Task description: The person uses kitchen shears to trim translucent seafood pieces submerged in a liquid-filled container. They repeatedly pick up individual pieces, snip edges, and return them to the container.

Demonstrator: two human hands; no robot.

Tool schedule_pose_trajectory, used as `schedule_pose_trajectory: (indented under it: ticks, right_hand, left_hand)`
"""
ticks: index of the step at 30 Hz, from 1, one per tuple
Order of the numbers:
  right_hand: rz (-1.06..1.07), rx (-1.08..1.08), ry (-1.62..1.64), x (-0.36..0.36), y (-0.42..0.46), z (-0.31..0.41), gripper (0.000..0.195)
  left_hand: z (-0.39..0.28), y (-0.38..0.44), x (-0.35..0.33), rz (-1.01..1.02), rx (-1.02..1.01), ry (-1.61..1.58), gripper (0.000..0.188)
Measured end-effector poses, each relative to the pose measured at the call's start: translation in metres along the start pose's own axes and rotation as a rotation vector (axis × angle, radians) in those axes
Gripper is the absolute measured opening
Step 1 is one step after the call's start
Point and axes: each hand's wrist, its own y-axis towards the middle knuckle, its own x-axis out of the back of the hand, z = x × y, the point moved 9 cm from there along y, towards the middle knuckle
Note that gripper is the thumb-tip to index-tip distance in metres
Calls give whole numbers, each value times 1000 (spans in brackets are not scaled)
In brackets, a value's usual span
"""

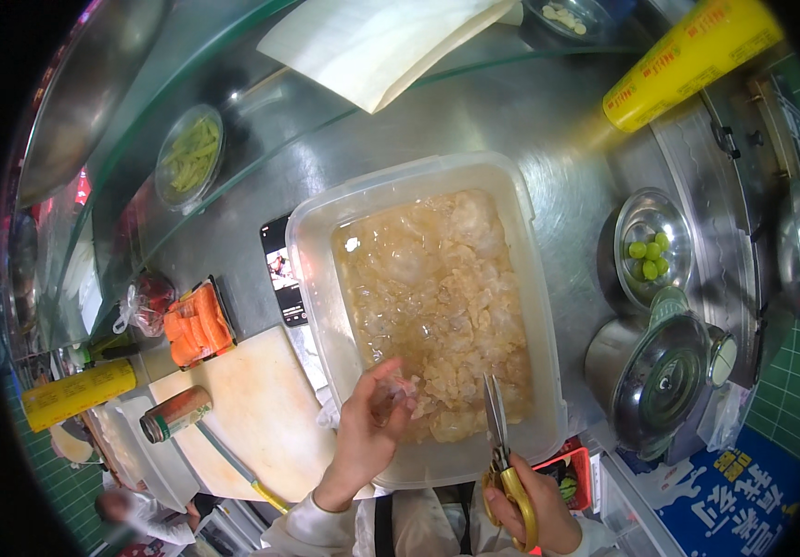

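A large translucent plastic tub stands before me, filled with pale yellowish, jelly-like food pieces in liquid. Over its near left part, my left hand pinches a small, pinkish, glossy piece of food between thumb and fingers. What kind of food this is, I cannot tell. My right hand grips gold-handled scissors at the tub's near right edge. Their metal blades point away from me over the food and stand slightly apart.
Left of the tub lie a phone, a cutting board, a yellow-handled knife, a jar and a tray of orange fish pieces. At right are a steel bowl of green grapes and a lidded pot. Another person is at lower left.
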Motion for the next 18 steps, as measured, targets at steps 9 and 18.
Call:
schedule_pose_trajectory:
  ticks: [9, 18]
  right_hand:
    - [-16, 34, -66, 12, 1, 7, 45]
    - [0, -12, -62, 20, 4, 14, 47]
  left_hand:
    - [-6, 2, 0, 55, -19, 36, 45]
    - [5, 9, -3, 21, 91, -279, 48]
